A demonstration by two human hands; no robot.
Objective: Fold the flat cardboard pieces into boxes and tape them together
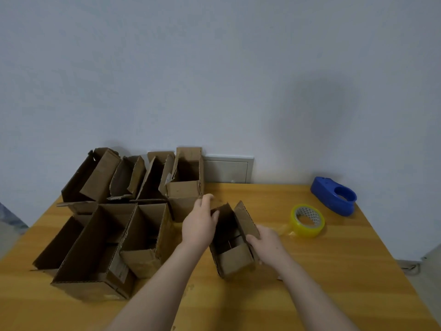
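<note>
A small open cardboard box [235,258] stands on the wooden table [334,271] in front of me, its top flaps up. My left hand [201,223] grips the box's left wall and far flap, thumb inside the opening. My right hand [266,242] holds the right flap and wall near its front corner. A roll of yellowish clear tape [307,220] lies to the right of the box, a loose strip trailing toward it. A blue tape dispenser [334,195] sits further back right near the wall.
Several folded open boxes [105,244] crowd the left half of the table, in a front row and a back row [143,177] against the wall. A wall panel [228,170] sits behind the table. The table's right edge drops to the floor.
</note>
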